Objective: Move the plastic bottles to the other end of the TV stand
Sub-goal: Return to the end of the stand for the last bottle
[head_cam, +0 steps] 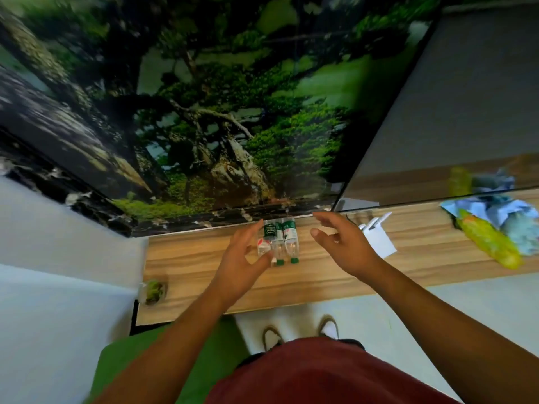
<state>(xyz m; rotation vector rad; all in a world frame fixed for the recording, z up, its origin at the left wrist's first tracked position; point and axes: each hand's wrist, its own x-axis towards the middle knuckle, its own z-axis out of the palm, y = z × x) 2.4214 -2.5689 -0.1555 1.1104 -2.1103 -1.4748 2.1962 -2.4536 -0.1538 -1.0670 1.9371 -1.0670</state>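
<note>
Three clear plastic bottles (278, 242) with green labels and green caps stand close together on the wooden TV stand (320, 272), near its left end by the wall. My left hand (243, 259) curves around the leftmost bottle, fingers spread and partly covering it; a firm grip cannot be made out. My right hand (339, 243) hovers open just right of the bottles, fingers relaxed, touching nothing.
A white boxy device (377, 236) sits right of my right hand. Further right lie a yellow bottle (490, 243) and crumpled blue cloth (495, 211). A small green plant (154, 290) sits at the stand's left front corner. The TV screen (452, 112) hangs above.
</note>
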